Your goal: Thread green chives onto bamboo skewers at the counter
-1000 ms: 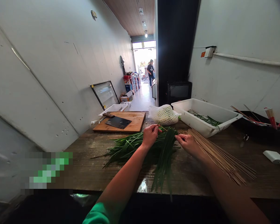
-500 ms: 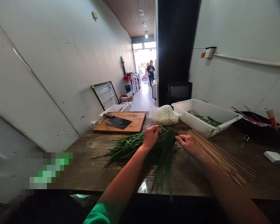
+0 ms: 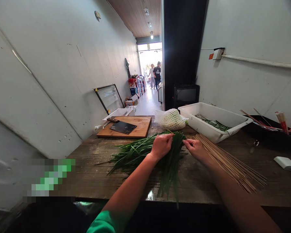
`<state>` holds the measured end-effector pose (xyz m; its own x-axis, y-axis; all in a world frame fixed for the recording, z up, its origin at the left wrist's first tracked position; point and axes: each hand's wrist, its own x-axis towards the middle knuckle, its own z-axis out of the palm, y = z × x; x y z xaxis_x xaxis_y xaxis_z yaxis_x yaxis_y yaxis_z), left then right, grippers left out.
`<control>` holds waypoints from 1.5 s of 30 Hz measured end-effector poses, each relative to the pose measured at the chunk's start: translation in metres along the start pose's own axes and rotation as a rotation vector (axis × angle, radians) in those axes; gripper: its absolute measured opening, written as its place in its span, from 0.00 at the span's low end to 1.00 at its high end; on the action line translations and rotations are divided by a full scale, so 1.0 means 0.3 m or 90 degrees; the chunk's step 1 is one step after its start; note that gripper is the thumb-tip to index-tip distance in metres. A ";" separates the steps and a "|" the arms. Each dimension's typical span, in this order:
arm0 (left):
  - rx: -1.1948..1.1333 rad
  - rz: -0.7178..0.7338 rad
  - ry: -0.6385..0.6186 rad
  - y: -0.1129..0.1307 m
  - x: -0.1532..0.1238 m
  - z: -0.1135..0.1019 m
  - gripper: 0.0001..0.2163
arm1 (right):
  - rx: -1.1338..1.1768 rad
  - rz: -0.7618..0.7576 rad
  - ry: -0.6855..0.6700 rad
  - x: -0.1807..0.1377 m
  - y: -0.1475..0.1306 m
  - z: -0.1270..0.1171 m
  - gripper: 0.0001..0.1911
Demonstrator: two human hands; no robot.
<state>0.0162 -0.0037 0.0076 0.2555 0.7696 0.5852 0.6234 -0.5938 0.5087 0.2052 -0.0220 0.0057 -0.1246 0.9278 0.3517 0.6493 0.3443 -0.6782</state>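
Note:
A bunch of long green chive leaves (image 3: 171, 168) lies on the dark wooden table (image 3: 92, 174), its cut ends pointing away from me. More loose chives (image 3: 128, 152) spread to the left. My left hand (image 3: 161, 145) is closed, pinching chive leaves together with a thin bamboo skewer near the cut ends. My right hand (image 3: 196, 149) rests at the right side of those ends, fingers pinched on the leaves. A fan of bamboo skewers (image 3: 230, 163) lies under and beside my right forearm.
A wooden cutting board (image 3: 142, 127) with a cleaver (image 3: 122, 127) sits at the back left. A white net bag (image 3: 170, 119) and a white tub (image 3: 208, 127) holding some greens stand behind. A dark tray (image 3: 276, 132) with chopsticks is at the right. Two people stand in the far doorway.
My left hand has shifted right and slightly nearer, onto the cut ends of the bunch. A second person has appeared in the far doorway.

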 end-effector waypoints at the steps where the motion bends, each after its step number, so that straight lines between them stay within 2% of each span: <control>1: 0.018 -0.025 0.035 -0.010 0.007 -0.021 0.12 | -0.006 0.005 0.007 0.002 0.004 -0.002 0.25; 3: 0.083 -0.068 0.075 -0.037 0.021 -0.064 0.13 | -0.014 0.013 0.018 0.006 0.012 -0.005 0.25; 4: 0.116 -0.071 0.062 -0.050 0.026 -0.082 0.12 | -0.016 0.015 0.021 0.008 0.016 -0.005 0.25; 7: 0.191 -0.059 -0.061 -0.070 0.029 -0.102 0.07 | -0.015 0.017 0.024 0.010 0.024 -0.004 0.24; 10: 0.282 -0.071 -0.174 -0.063 0.021 -0.083 0.05 | -0.012 0.017 0.022 0.009 0.024 -0.004 0.24; 15: 0.352 -0.124 -0.218 -0.044 0.015 -0.055 0.08 | -0.017 0.014 0.007 0.005 0.013 -0.011 0.25; 25: 0.241 -0.184 -0.130 -0.053 0.022 -0.059 0.07 | -0.036 0.023 0.007 0.008 0.029 -0.002 0.24; 31: 0.227 -0.149 -0.041 -0.059 0.022 -0.049 0.09 | -0.045 0.022 0.002 0.009 0.026 -0.001 0.25; 37: 0.053 -0.166 0.039 -0.068 0.029 -0.036 0.09 | -0.027 0.001 0.003 0.007 0.021 -0.002 0.24; 40: 0.033 -0.137 0.051 -0.078 0.031 -0.031 0.09 | -0.026 0.000 0.008 0.007 0.018 -0.003 0.24; 45: 0.094 -0.046 0.041 -0.089 0.033 -0.026 0.09 | -0.023 -0.003 0.002 0.005 0.011 -0.006 0.25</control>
<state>-0.0037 0.0179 0.0046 0.1613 0.7894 0.5923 0.7417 -0.4928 0.4550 0.2084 -0.0197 0.0052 -0.1252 0.9256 0.3571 0.6749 0.3433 -0.6532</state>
